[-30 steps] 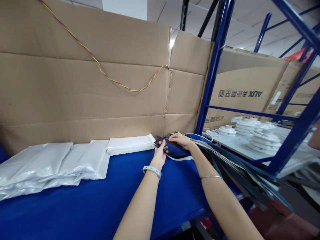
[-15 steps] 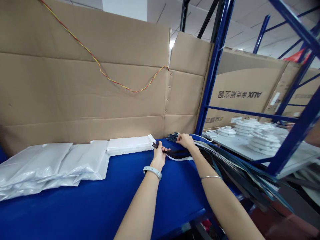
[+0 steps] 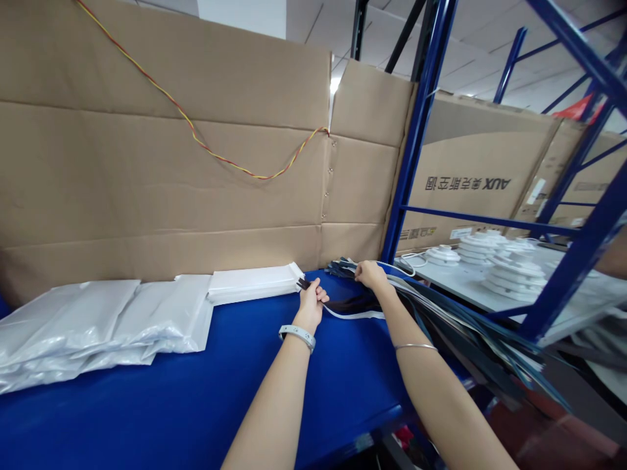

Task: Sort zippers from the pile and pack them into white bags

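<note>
My left hand (image 3: 310,301) is closed round the end of a dark strip (image 3: 345,304) lying on the blue table (image 3: 206,398). My right hand (image 3: 371,275) rests further back on the ends of a pile of long dark and white strips (image 3: 455,320), fingers curled onto them. That pile runs off the table's right side. A stack of flat white bags (image 3: 252,283) lies just left of my left hand.
Crumpled clear plastic bags (image 3: 93,326) cover the table's left part. A cardboard wall (image 3: 161,163) with a red-yellow wire backs the table. Blue shelf posts (image 3: 414,137) stand to the right, with white round parts (image 3: 504,264) on a grey shelf and large cartons behind.
My right hand moved from beside my left hand back and right onto the strip pile's ends. My left hand stayed put, still gripping the dark strip.
</note>
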Motion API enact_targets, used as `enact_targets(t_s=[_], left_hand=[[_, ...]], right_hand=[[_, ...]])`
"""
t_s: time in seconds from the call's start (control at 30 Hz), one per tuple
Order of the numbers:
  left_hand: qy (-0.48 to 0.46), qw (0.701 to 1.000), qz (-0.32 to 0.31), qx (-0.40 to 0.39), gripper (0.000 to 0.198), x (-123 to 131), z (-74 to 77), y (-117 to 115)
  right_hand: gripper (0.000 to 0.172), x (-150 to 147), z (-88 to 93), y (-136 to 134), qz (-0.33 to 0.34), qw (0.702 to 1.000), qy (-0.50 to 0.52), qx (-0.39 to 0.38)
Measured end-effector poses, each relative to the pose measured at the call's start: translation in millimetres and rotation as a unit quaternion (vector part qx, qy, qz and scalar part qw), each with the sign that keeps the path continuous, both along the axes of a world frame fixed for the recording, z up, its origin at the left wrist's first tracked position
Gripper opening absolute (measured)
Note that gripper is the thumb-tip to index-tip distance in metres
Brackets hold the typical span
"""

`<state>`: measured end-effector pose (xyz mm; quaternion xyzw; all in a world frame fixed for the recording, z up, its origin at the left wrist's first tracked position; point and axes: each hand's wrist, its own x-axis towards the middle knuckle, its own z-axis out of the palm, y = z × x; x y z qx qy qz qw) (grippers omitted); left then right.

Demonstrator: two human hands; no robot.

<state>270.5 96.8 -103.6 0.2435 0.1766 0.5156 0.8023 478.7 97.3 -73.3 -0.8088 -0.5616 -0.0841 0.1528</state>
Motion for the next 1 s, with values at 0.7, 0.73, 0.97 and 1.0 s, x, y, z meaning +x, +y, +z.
enact_targets(t_s=[0.7, 0.73, 0.97, 1.0], left_hand=[[-0.004, 1.000, -0.006, -0.004, 0.024, 1.5, -1.9, 1.7], [-0.005, 1.000, -0.005, -0.004, 0.023, 1.5, -2.0, 1.8], [-0.007, 1.000, 0.005, -0.008, 0.021, 0.9, -2.6, 1.9], [-0.006, 1.000, 0.007, -0.008, 0.021, 0.9, -2.8, 1.8]], right_hand=[[0.022, -25.9, -4.6, 1.1, -0.029, 0.998, -0.062, 0.014], [0.022, -27.6, -4.5, 1.0, -0.029, 0.998, -0.058, 0.017], [0.021, -28.1, 0.7, -5.9, -0.040, 0.998, 0.019, 0.043], [0.021, -27.3, 3.3, -7.8, -0.037, 0.998, 0.037, 0.046]])
